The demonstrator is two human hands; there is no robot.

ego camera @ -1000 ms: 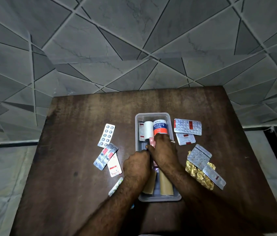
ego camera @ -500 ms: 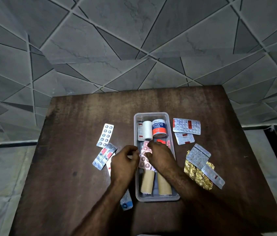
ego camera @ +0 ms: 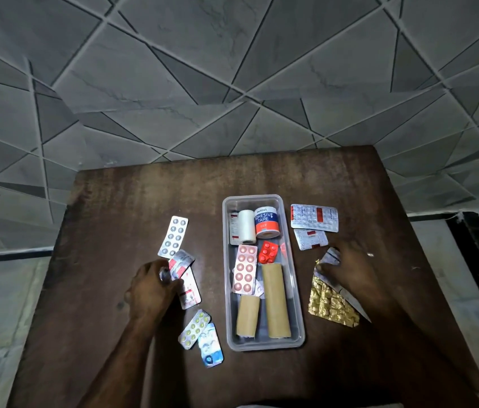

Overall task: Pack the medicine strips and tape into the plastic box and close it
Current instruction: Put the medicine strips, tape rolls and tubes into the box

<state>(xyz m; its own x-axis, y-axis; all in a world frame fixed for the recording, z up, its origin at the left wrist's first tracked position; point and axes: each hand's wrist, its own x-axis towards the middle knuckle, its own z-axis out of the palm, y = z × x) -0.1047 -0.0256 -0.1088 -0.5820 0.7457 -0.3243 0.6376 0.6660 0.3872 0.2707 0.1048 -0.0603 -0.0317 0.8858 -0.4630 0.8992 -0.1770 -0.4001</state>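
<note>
The open plastic box (ego camera: 263,344) sits mid-counter (ego camera: 114,201), holding tape rolls (ego camera: 266,222) and pill strips (ego camera: 244,269). The left hand (ego camera: 150,285) pinches a silver strip (ego camera: 179,263) beside it; the right hand (ego camera: 350,269) lies spread on strips over gold foil (ego camera: 329,304).

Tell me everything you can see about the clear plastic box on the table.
The plastic box is a clear, shallow, rounded rectangle with no lid on, lying flat on the brown table, long side running away from the person. Inside: a white roll and an adhesive tape roll at the far end, a pink strip and a red strip mid-box, two tan rolls nearest. Neither hand touches it.
</note>
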